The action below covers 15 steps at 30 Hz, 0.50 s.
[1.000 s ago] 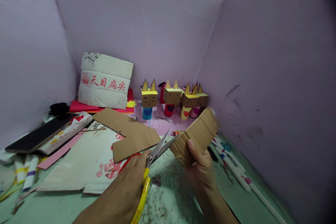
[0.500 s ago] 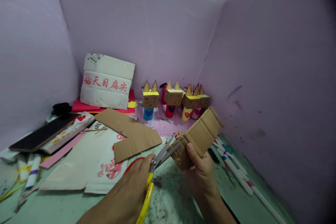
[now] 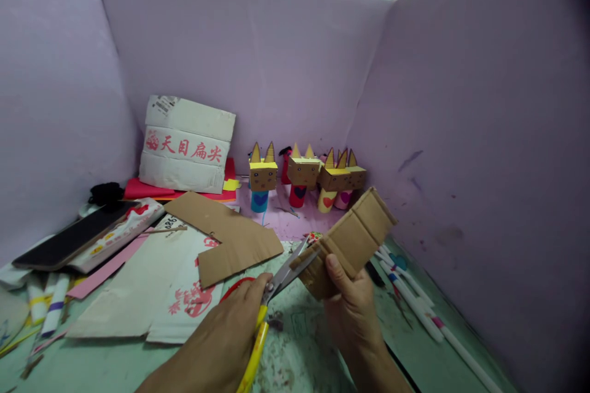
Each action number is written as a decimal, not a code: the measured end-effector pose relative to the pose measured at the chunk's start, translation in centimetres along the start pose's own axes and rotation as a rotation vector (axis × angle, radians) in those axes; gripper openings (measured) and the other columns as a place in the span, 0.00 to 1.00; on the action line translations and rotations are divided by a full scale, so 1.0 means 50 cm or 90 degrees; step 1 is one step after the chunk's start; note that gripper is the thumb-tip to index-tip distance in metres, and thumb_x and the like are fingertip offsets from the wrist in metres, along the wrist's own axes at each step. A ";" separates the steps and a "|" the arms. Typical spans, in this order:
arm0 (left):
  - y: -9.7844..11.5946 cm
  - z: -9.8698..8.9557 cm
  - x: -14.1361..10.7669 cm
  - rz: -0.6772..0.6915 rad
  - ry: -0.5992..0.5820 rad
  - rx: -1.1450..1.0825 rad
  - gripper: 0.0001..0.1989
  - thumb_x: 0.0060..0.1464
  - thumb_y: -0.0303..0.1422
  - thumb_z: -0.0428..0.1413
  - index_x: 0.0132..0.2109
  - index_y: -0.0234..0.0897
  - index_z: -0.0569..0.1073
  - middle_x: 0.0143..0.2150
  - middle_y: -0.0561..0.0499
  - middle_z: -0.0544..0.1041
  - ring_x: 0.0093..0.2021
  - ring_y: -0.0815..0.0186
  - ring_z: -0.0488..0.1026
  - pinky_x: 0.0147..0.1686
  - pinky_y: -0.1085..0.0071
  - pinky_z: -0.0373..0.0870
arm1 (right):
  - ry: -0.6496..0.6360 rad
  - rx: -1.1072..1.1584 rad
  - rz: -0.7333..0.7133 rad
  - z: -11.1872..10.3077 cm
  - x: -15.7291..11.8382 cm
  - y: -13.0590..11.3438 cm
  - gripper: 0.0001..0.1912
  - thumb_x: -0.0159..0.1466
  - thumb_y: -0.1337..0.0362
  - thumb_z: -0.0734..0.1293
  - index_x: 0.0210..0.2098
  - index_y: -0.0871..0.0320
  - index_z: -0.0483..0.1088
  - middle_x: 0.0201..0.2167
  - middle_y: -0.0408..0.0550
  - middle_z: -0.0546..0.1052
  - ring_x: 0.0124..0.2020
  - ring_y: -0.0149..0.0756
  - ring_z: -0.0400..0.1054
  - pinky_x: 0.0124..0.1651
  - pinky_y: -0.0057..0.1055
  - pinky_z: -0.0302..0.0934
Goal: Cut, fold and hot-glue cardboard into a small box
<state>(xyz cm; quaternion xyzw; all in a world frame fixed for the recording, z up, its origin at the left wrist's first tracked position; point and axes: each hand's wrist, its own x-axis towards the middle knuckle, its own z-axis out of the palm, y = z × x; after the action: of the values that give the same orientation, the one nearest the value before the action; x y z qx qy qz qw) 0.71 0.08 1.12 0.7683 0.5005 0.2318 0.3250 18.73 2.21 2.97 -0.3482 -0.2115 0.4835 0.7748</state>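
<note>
My left hand [image 3: 233, 325] is closed on a pair of scissors [image 3: 255, 353] with yellow and red handles. Their blades stand apart and point away from me, with the tips at the left edge of a folded piece of brown cardboard [image 3: 353, 233]. That piece is gripped in my right hand [image 3: 348, 295], thumb on its face and the other fingers mostly hidden behind it. Just left of the blades lies an angled offcut of brown cardboard [image 3: 244, 252], on top of a white printed cardboard sheet [image 3: 120, 307].
Cardboard-headed figures [image 3: 262, 178] with pointed ears stand in a row at the back. A white box panel [image 3: 184, 150] leans against the purple wall. Rolled white tubes [image 3: 419, 310] lie at right, and a dark flat slab [image 3: 69, 236] with markers [image 3: 56, 307] at left.
The cardboard in my right hand has shifted very slightly to the right. Both hands keep nearly the same place, and the view has moved a little.
</note>
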 end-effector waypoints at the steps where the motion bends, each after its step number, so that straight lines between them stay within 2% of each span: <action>1: -0.002 0.002 0.000 0.003 -0.001 0.005 0.32 0.49 0.31 0.49 0.63 0.46 0.61 0.58 0.45 0.72 0.57 0.52 0.68 0.55 0.56 0.65 | -0.004 0.002 -0.001 0.000 0.001 0.000 0.28 0.43 0.61 0.79 0.43 0.58 0.74 0.31 0.47 0.82 0.33 0.41 0.76 0.37 0.36 0.71; 7: 0.014 -0.004 0.003 -0.017 -0.012 0.037 0.31 0.49 0.33 0.50 0.62 0.45 0.61 0.57 0.44 0.72 0.55 0.50 0.70 0.53 0.57 0.67 | -0.020 0.008 0.013 -0.002 0.001 -0.001 0.28 0.42 0.61 0.79 0.43 0.59 0.74 0.31 0.47 0.82 0.33 0.43 0.76 0.39 0.38 0.71; 11: 0.037 -0.019 0.003 -0.039 -0.051 0.072 0.30 0.52 0.30 0.47 0.64 0.42 0.58 0.58 0.44 0.71 0.56 0.55 0.69 0.54 0.60 0.65 | -0.017 0.002 0.002 -0.004 -0.001 0.002 0.28 0.43 0.61 0.78 0.43 0.58 0.74 0.32 0.46 0.82 0.34 0.42 0.76 0.37 0.36 0.71; 15: 0.040 -0.020 0.001 -0.044 -0.059 0.113 0.28 0.55 0.28 0.44 0.64 0.40 0.57 0.59 0.43 0.70 0.57 0.56 0.67 0.56 0.59 0.63 | -0.030 0.004 0.003 -0.008 0.000 0.004 0.26 0.43 0.61 0.78 0.41 0.60 0.75 0.31 0.47 0.82 0.32 0.40 0.76 0.36 0.36 0.70</action>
<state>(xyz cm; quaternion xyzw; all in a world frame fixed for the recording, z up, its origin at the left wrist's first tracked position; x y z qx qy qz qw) 1.27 -0.16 3.25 0.7861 0.5297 0.1393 0.2864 18.87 2.14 2.53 -0.3349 -0.2271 0.4939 0.7696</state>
